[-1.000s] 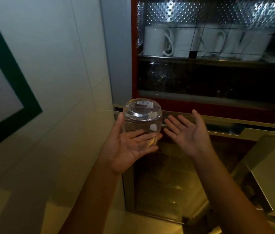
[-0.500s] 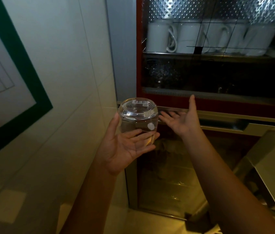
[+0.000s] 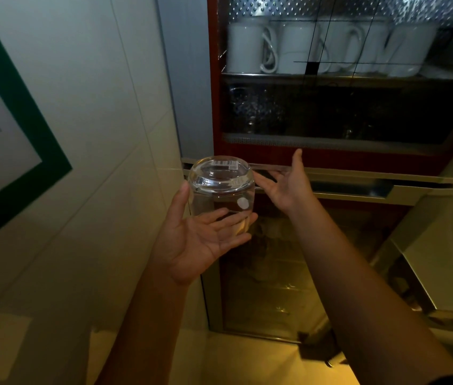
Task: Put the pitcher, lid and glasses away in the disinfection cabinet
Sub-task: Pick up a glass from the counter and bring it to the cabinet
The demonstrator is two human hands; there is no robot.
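Note:
My left hand (image 3: 203,240) holds a clear glass (image 3: 221,190) upside down, thumb on its left side and fingers across its front; a barcode sticker shows on its base. It is just in front of the red disinfection cabinet (image 3: 330,159), at the left end of the metal handle bar (image 3: 358,179). My right hand (image 3: 289,187) reaches to that bar, with fingers stretched along its underside and thumb pointing up against the red frame. The upper glass door looks closed. No pitcher or lid is in view.
White mugs (image 3: 247,45) stand in a row on the cabinet's top shelf; the shelf below is dark. A lower glass door (image 3: 269,287) sits under the handle. A tiled wall (image 3: 94,134) with a green-framed board (image 3: 25,107) is close on the left. A steel surface (image 3: 441,259) juts in at right.
My right hand has moved forward and up from open air to the cabinet's handle bar. The left hand has lifted the glass slightly closer to the cabinet.

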